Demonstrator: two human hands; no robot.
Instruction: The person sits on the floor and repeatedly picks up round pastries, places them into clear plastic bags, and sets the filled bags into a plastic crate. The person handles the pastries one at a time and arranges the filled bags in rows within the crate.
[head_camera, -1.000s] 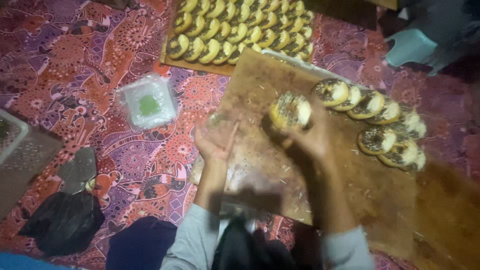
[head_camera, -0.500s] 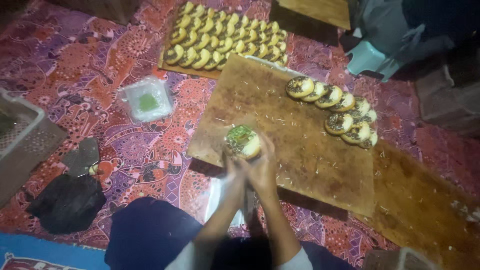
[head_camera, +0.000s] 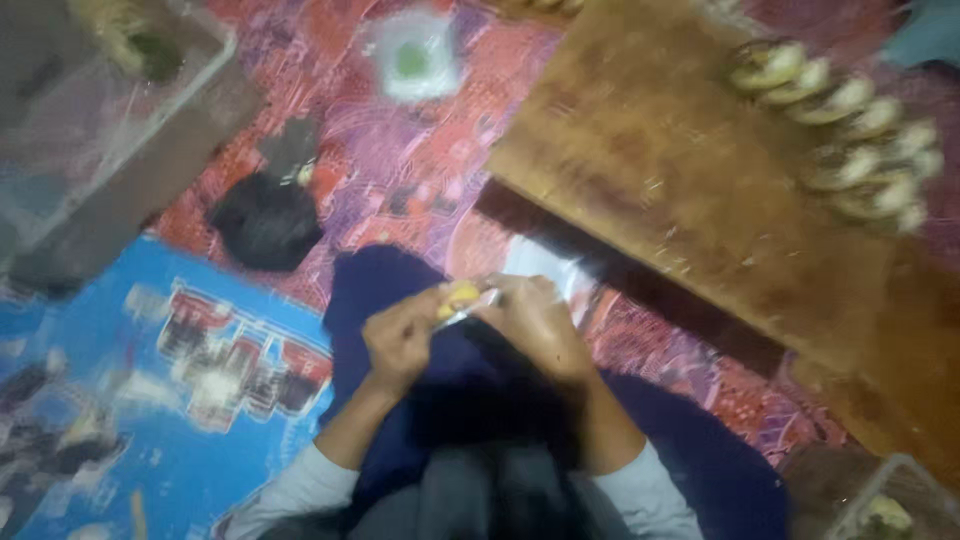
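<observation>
Left hand (head_camera: 400, 340) and right hand (head_camera: 535, 325) together over lap, fingers (head_camera: 480, 300) pinching small yellow piece (head_camera: 460, 294) with clear wrap (head_camera: 470, 312). Low wooden table (head_camera: 680, 180) just ahead, row of filled rolls (head_camera: 850, 130) at far edge. Risk: slippage from pinch onto dark trousers (head_camera: 400, 290); blur hides grip detail.

So both hands came back off the wooden board (head_camera: 690, 190) and into my lap. The left hand (head_camera: 400, 340) and right hand (head_camera: 535, 325) now pinch a small yellow piece (head_camera: 460, 295) with clear wrap between them; the round pastry I had over the board is gone from view. View tilted down too, blue mat (head_camera: 170, 370) showing now.
</observation>
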